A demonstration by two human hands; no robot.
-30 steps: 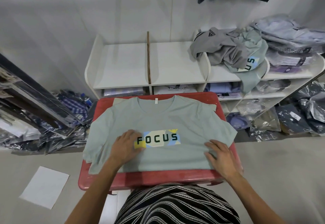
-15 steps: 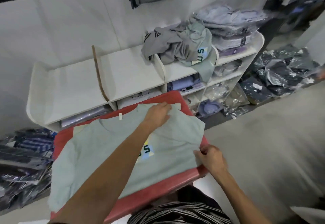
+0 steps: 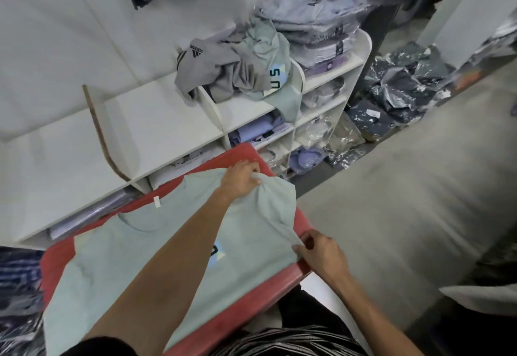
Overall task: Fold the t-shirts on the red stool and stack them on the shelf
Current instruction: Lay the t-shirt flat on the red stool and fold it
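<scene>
Pale green cotton t-shirt (image 3: 134, 266) lay flat on red plastic stool (image 3: 56, 260); left hand (image 3: 240, 179) fingers pinched its right shoulder, right hand (image 3: 321, 255) fingers gripped right hem.

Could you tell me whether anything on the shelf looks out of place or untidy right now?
Yes: a grey shirt and a green shirt lie crumpled on the white shelf, the green one drooping over its edge.

A pale green t-shirt (image 3: 134, 257) covers the red stool (image 3: 56, 260), beside a white shelf (image 3: 156, 120) holding a grey shirt (image 3: 207, 70).
</scene>
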